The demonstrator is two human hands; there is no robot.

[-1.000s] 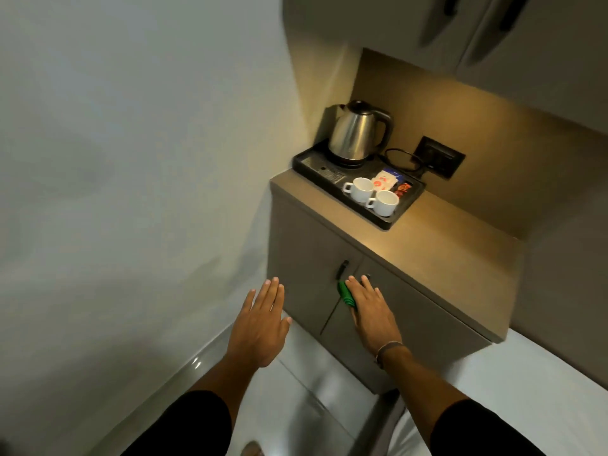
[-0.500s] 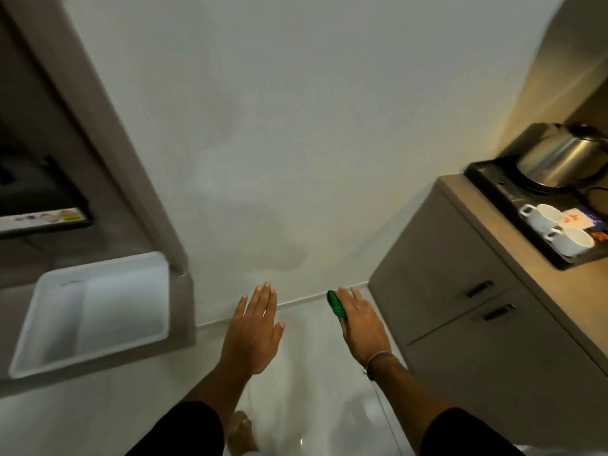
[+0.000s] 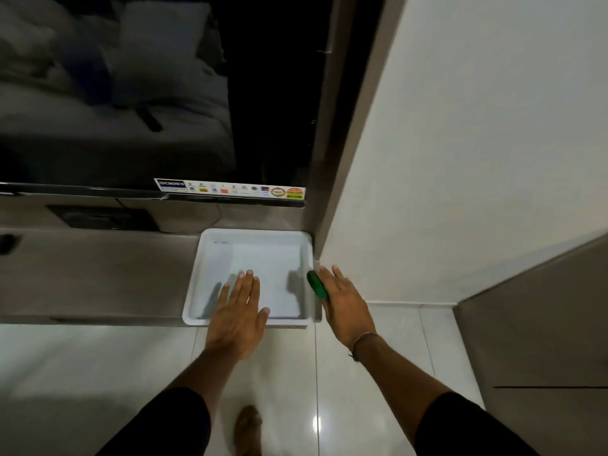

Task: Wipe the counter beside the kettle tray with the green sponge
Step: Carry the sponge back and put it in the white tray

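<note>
My right hand (image 3: pixel 342 304) holds the green sponge (image 3: pixel 316 285) against its palm, fingers stretched out, just right of a white plastic tray (image 3: pixel 253 235) that sits on a grey shelf. Only the sponge's edge shows past my thumb side. My left hand (image 3: pixel 238 312) hovers flat and open over the tray's near part, holding nothing. The kettle, its tray and the counter beside it are out of view.
A dark TV screen (image 3: pixel 131 93) with a sticker strip hangs above the grey shelf (image 3: pixel 98 274). A white wall (image 3: pixel 477 143) rises on the right, with a grey cabinet side (image 3: pixel 543 324) at the far right. Glossy floor tiles (image 3: pixel 82 373) and my foot (image 3: pixel 248 429) lie below.
My view has swung left, away from the kettle counter, past the wall to the TV shelf. Both hands now hover at the white tray, the sponge still in my right hand.
</note>
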